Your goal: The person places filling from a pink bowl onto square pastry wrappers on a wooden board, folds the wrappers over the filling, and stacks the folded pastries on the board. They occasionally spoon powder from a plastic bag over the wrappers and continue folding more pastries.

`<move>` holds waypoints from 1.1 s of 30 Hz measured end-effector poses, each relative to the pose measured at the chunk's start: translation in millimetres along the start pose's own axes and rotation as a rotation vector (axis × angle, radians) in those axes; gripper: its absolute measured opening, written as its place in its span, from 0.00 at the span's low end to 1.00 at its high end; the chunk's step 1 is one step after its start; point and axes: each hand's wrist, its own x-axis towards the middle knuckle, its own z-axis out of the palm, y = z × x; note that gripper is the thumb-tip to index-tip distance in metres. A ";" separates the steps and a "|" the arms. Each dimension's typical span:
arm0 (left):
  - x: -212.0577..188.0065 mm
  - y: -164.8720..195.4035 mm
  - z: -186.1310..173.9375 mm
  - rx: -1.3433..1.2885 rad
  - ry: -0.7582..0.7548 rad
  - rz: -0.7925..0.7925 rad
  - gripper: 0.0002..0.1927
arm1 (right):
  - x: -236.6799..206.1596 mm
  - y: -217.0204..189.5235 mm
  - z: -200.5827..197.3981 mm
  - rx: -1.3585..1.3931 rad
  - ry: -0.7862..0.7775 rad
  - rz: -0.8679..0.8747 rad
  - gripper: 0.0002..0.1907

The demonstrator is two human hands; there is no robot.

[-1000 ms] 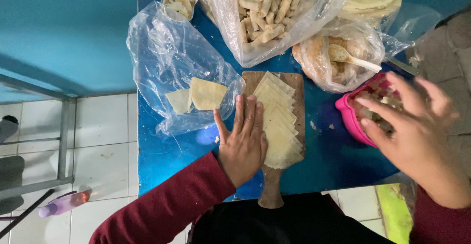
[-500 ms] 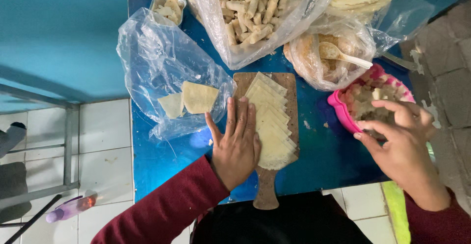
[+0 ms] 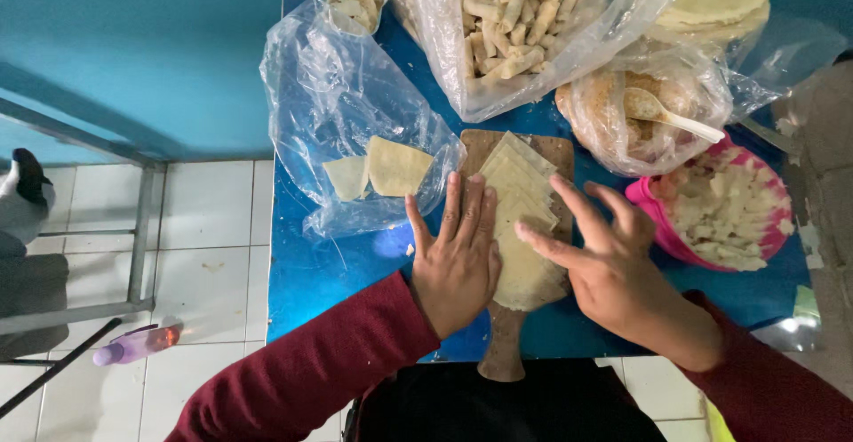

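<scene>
Wrappers [image 3: 520, 220] lie stacked on the board [image 3: 502, 353]. Left hand [image 3: 455, 260] rests flat at its left edge; right hand [image 3: 609, 260], fingers spread, touches the stack, gripping nothing.

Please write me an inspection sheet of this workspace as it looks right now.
Surface: blue table, crowded toward the far edge.
Job's things: stack of pale dough sheets on a wooden board.
Clutter: clear bag with two dough sheets; bag of rolled pieces; bagged bowl with a white spoon; pink bowl of white chunks; small tub.
Grips: left hand flat, open, on the stack's edge; right hand open, fingers spread over the stack.
Cables: nothing seen.
Surroundings: white tiled floor, purple bottle, metal frame.
</scene>
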 end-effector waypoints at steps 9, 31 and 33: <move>-0.2 -2.9 2.4 0.002 0.014 -0.037 0.35 | -3.6 -10.5 10.9 -1.094 -0.188 -0.262 0.24; -0.9 -1.8 2.9 -0.006 0.021 -0.052 0.36 | 20.1 9.9 5.8 -0.710 -0.142 0.021 0.34; -1.0 -3.1 2.9 -0.002 0.015 -0.035 0.36 | 22.4 2.6 16.7 -0.650 -0.100 -0.061 0.31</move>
